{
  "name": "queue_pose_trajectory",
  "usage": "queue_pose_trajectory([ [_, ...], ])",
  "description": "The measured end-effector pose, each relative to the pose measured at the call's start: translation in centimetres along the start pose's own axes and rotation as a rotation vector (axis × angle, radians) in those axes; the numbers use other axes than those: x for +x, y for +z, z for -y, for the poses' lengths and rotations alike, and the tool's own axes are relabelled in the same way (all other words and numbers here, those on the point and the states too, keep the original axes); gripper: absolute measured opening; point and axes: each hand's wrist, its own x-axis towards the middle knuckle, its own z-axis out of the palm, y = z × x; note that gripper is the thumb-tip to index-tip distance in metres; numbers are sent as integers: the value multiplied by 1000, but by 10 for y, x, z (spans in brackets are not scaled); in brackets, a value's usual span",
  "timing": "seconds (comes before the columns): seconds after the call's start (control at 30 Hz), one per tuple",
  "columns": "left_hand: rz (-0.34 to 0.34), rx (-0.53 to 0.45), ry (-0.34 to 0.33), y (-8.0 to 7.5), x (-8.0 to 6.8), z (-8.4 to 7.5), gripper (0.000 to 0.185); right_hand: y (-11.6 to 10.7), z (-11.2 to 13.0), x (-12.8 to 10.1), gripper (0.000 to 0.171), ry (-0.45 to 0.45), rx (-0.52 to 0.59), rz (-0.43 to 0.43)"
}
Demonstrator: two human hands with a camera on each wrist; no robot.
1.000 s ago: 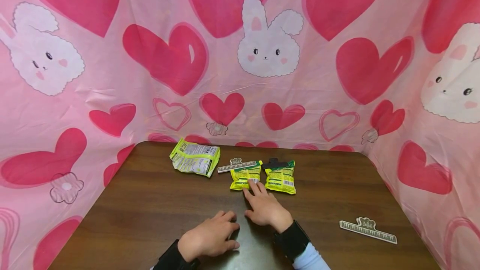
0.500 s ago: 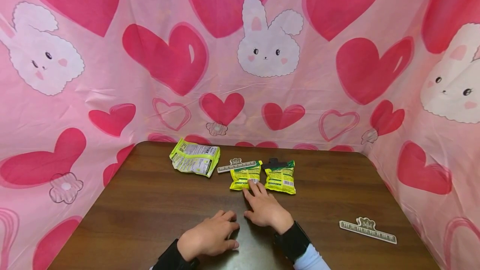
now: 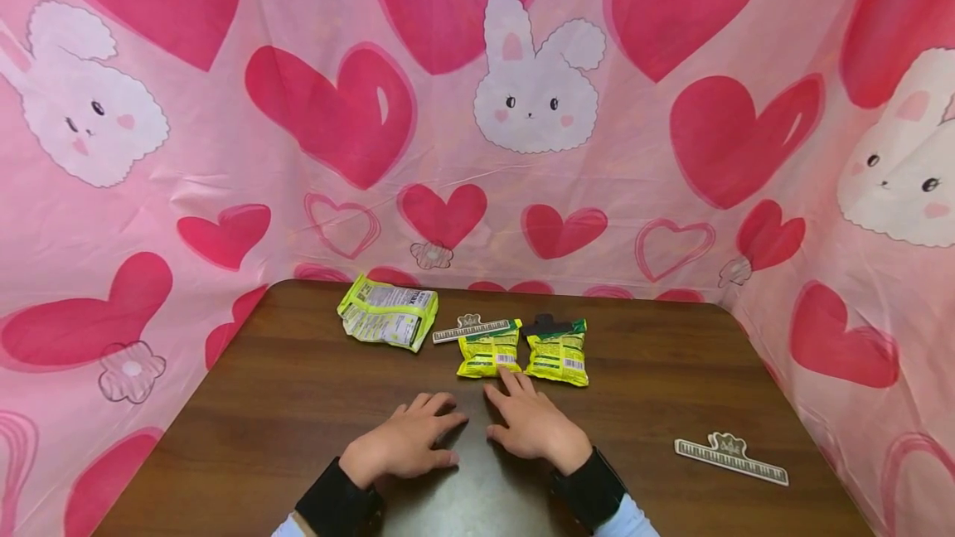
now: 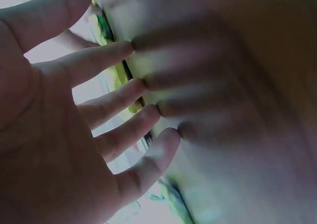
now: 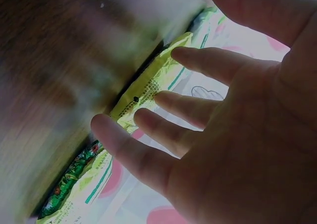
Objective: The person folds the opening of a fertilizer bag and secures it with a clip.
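My left hand [image 3: 406, 440] is spread over the table near its front middle, holding nothing; in the left wrist view its fingertips meet the tabletop. Just beyond my right hand [image 3: 539, 421], fingers extended, lie two small yellow snack bags. The left yellow bag [image 3: 488, 355] has a white clip with a piano-key pattern [image 3: 472, 331] across its top. A black clip [image 3: 547, 325] sits on the top of the right yellow bag [image 3: 558, 359]. My right fingertips are close to the left bag's lower edge; whether they touch it I cannot tell.
A larger green-and-grey bag [image 3: 390, 315] lies at the back left of the brown table [image 3: 298, 413]. Another piano-key clip [image 3: 731, 457] lies alone at the right. Pink heart-and-rabbit cloth [image 3: 448, 147] hangs around the table's back and sides.
My left hand has shifted up and left, its fingers spreading wider. The right hand has drawn back slightly from the left yellow bag. The bags and clips have stayed put.
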Motion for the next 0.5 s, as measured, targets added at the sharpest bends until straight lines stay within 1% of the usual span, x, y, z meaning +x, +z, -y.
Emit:
queue_pose_trajectory([
  [0.1,-26,-30,-15,-4,-1,12,59,-1,0,-1,66,-7,9,3],
  [0.2,-68,-52,-35,-7,-2,28,60,-2,1,-3,65,-22,15,1],
  [0.4,-201,-58,-93,-5,-1,69,63,-4,3,-4,63,-41,19,7],
  [0.5,-256,-82,-133,-10,-4,83,68,-5,5,-4,64,-39,23,14],
])
